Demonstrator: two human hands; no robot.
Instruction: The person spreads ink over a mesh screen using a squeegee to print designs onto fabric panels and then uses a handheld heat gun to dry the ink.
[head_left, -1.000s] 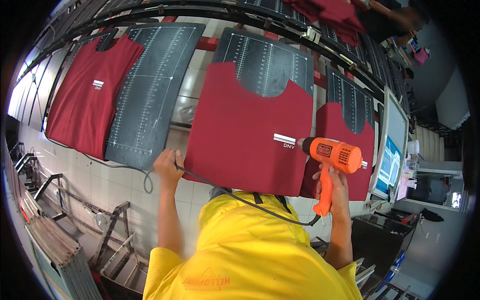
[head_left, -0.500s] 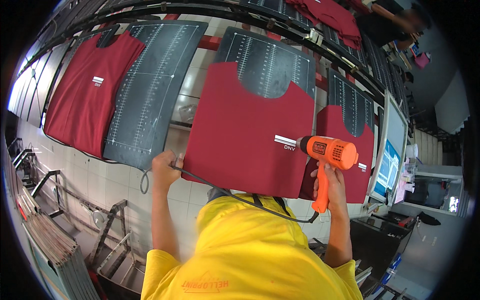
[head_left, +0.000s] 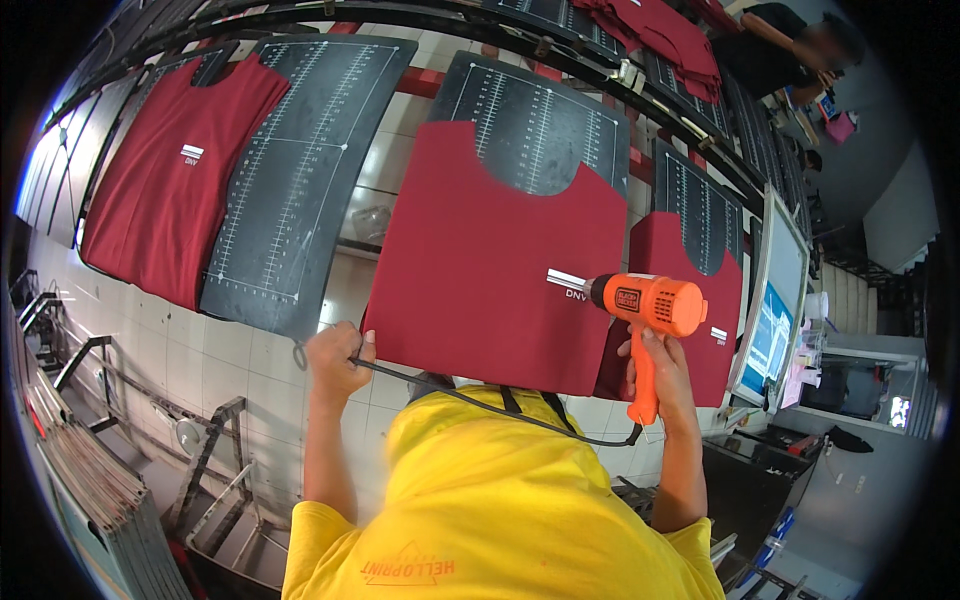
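My right hand [head_left: 655,365] is wrapped round the grip of an orange heat gun [head_left: 660,305]. Its dark nozzle points left, over the small white print [head_left: 567,280] on a dark red shirt piece [head_left: 480,260]. That piece lies flat on a black marked board [head_left: 545,120], whose upper part shows past the neckline cutout. At the piece's lower left corner, my left hand [head_left: 340,358] is closed round the heat gun's black cord [head_left: 470,402]. The cord sags across my front to the base of the grip.
Another dark red shirt piece [head_left: 180,190] lies on boards at left, beside a bare black board [head_left: 305,160]. A third red piece [head_left: 690,290] is behind the heat gun. At right stands a framed screen [head_left: 775,310]. A person [head_left: 785,50] works at the far right.
The heat gun and my right hand have shifted slightly left at the print. My left hand has dropped a little, still on the cord. The view has moved slightly.
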